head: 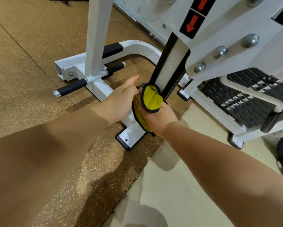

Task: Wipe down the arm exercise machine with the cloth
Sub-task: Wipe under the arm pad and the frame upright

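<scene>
Mid-wipe: right grip (pixel 158 117) clamps cloth (pixel 152 99) round the post (pixel 168 63), left grip (pixel 121 102) pinches its edge — next, likely, slide it along.

Yellow is showing on the cloth (pixel 152 99), black edging. The machine frame (pixel 98 30) is reading white. Above the cloth, the label (pixel 193 22) is showing black with red arrows. Right of the cloth, the weight stack (pixel 235 99) is looking black, white-flecked. Left of the cloth, the mat (pixel 22 63) is showing speckled brown.

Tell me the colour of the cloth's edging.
Black edging on a yellow cloth; the head view shows it best.
</scene>
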